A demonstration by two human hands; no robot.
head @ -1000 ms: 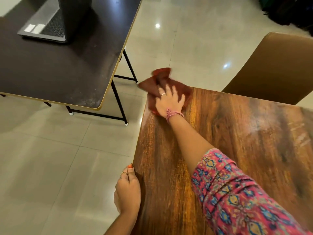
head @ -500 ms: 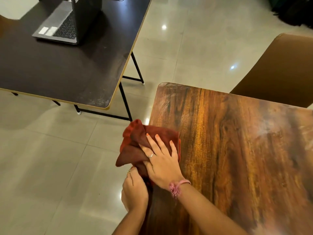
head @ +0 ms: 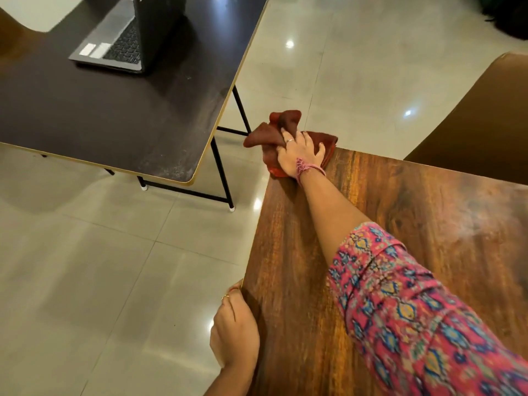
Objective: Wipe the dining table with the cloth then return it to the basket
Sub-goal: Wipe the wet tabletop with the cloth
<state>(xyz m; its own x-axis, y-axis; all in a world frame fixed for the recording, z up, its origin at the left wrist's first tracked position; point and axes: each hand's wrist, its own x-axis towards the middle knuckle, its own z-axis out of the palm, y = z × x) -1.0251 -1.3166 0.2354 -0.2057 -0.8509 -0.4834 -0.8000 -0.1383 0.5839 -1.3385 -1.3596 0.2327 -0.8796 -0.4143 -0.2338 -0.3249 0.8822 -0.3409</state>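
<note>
- I see the right hand [head: 300,154] stretched out to the far left corner of the dining table [head: 414,252], palm down, fingers spread and pressing on the cloth [head: 268,135].
- The cloth is rust-red and crumpled; a part lies on the table corner under the hand, and the rest hangs over the corner, above the floor [head: 85,267].
- The left hand [head: 234,335] rests at the near left edge of the table, fingers curled over the edge, holding only the edge.
- The right arm wears a pink patterned sleeve [head: 414,310] and a pink thread on the wrist.
- A dark table [head: 100,110] with an open laptop [head: 120,44] stands to the left, apart from the dining table.
- A brown chair [head: 485,124] is at the far right.
</note>
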